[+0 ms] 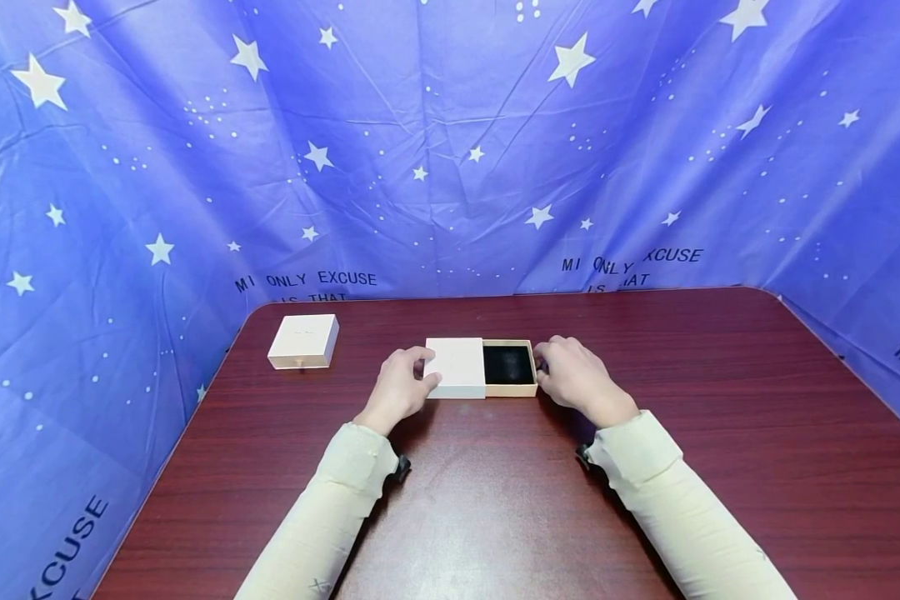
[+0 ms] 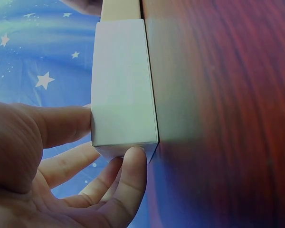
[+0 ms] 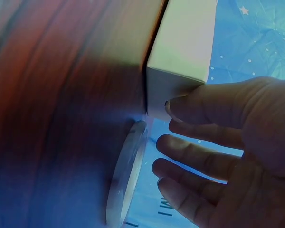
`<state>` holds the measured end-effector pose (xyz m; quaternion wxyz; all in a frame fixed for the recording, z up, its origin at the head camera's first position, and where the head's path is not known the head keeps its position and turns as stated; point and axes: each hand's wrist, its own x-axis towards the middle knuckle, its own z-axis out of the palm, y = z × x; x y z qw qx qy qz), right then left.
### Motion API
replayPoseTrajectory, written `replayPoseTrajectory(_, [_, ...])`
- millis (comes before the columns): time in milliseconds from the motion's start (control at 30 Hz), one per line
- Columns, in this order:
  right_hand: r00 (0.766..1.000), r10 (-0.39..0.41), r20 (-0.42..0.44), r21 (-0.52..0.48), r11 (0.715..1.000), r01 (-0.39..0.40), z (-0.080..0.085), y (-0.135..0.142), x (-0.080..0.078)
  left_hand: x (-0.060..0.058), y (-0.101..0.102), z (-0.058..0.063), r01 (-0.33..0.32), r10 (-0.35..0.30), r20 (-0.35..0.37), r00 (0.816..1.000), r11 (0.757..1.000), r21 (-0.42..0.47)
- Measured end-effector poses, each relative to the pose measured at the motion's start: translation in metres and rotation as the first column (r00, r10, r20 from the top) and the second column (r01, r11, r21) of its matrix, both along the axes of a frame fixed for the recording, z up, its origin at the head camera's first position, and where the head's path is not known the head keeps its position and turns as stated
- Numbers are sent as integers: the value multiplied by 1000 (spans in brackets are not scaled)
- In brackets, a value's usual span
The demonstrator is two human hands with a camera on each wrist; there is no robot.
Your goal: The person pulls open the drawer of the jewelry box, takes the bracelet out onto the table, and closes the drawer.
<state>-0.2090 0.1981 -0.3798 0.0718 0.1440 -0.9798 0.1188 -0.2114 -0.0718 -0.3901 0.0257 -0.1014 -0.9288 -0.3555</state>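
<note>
The drawer (image 1: 512,390) stands roughly half out of the box (image 1: 456,367), beyond its right end; the other half remains inside, and stills cannot tell which way it slides. The left hand (image 1: 393,390) grips the box's left end, thumb on top, fingers bent against the end. To the box's right, the right hand (image 1: 576,377) has its thumb at the drawer's end, other fingers slightly spread; I cannot tell whether they pinch anything. Left of and beyond the box, a second box (image 1: 303,337) is fully closed.

Box: smooth, matte white, crisp-edged. Drawer: tan walls, flat black lining (image 1: 508,367). Under the box: glossy, red-brown, streak-grained table (image 1: 480,500).
</note>
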Motion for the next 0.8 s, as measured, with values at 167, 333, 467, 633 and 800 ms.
replayPoseTrajectory(167, [1000, 5, 1, 0, 1000, -5, 1, -1, 0, 1, 0, 1, -5, 5, 11, 1000, 1000, -1])
replayPoseTrajectory(333, [1000, 10, 3, 4, 1000, -11, 0, -2, -1, 1, -1, 1, -6, 6, 7, 1000, 1000, -5])
replayPoseTrajectory(467, [1000, 4, 8, 9, 1000, -5, 0, -2, -1, 1, 0, 1, -5, 5, 9, 1000, 1000, -3])
replayPoseTrajectory(633, [1000, 6, 6, 10, 1000, -6, 0, -2, 0, 1, 1, 1, -10, 10, 21, 1000, 1000, -1])
replayPoseTrajectory(800, [1000, 19, 3, 13, 1000, -19, 1, -2, 0, 2, 0, 1, -11, 11, 23, 1000, 1000, -1])
